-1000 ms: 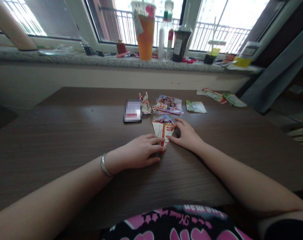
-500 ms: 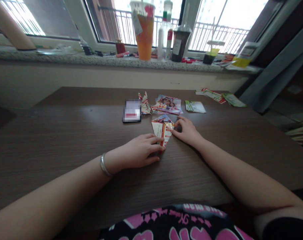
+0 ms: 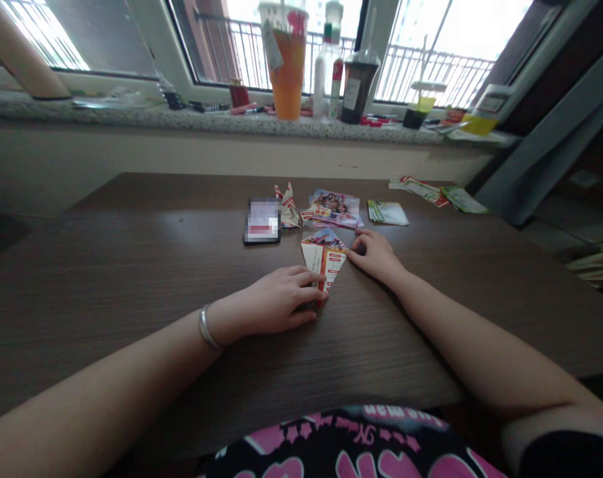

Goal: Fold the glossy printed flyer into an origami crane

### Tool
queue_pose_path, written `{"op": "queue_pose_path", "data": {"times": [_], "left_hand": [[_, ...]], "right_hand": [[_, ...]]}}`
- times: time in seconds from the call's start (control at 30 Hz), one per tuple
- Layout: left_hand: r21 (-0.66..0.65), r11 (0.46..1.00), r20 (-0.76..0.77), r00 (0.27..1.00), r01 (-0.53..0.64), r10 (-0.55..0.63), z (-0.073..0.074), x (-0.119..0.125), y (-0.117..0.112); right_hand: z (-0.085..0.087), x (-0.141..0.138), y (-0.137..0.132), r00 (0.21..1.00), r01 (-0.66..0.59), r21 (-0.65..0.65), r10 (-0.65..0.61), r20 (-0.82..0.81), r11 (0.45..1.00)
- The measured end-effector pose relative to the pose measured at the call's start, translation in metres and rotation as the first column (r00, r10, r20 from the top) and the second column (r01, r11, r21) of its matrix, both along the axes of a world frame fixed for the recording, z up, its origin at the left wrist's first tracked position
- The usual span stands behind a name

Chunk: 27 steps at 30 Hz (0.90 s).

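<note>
1. The left hand (image 3: 276, 302) lies palm down with fingers spread, their tips on the lower left of the folded paper (image 3: 326, 259), probably so the sheet cannot slide; nothing is clamped in it

2. The right hand (image 3: 378, 255) is curled at the paper's right corner, thumb tip at the edge and forefinger tip a little apart from it, a pose that would suit smoothing or guiding that edge

3. The paper lies flat on the table (image 3: 132, 265) between the two hands, point toward the body, which seems to leave both slanting sides within reach

4. Beyond the left hand, a phone (image 3: 262, 220) lies face up, its screen blurred out, perhaps for easy viewing

5. Just right of the phone, a crumpled-looking folded shape (image 3: 290, 207) stands beside the flyers (image 3: 335, 208), which lie beyond the paper, seemingly out of the hands' way

6. Beyond the right hand sits a small stack of cards (image 3: 388, 213), apart from the flyers

7. Farthest from the hands, cups and bottles line the windowsill (image 3: 206, 123), likely keeping drinks off the work surface
</note>
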<state>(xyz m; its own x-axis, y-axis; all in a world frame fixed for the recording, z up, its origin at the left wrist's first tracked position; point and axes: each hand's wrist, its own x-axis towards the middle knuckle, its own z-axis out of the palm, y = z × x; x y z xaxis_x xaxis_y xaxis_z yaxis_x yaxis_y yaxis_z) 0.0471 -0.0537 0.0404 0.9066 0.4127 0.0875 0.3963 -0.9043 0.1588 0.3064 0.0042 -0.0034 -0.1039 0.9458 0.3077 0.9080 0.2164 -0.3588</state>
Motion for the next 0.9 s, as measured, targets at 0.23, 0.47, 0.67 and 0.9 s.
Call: {"op": "queue_pose_path", "data": {"times": [0.23, 0.47, 0.67, 0.9], "left_hand": [[-0.008, 1.000, 0.005, 1.000, 0.007, -0.007, -0.003, 0.002, 0.001], [0.002, 1.000, 0.022, 1.000, 0.019, -0.019, -0.006, 0.004, 0.003], [0.046, 0.999, 0.045, 0.999, -0.012, 0.009, -0.012, 0.005, 0.002], [0.055, 0.994, 0.079, 0.992, -0.099, 0.095, -0.014, 0.007, 0.003]], "right_hand": [[-0.003, 0.004, 0.003, 0.999, 0.031, -0.009, -0.031, -0.016, 0.999], [-0.008, 0.013, 0.009, 0.998, 0.033, 0.002, -0.033, -0.057, 0.999], [-0.005, 0.009, 0.006, 0.993, -0.053, 0.094, 0.063, -0.100, 0.994], [0.004, -0.012, -0.015, 0.890, -0.456, 0.097, 0.456, 0.018, 0.885]]}}
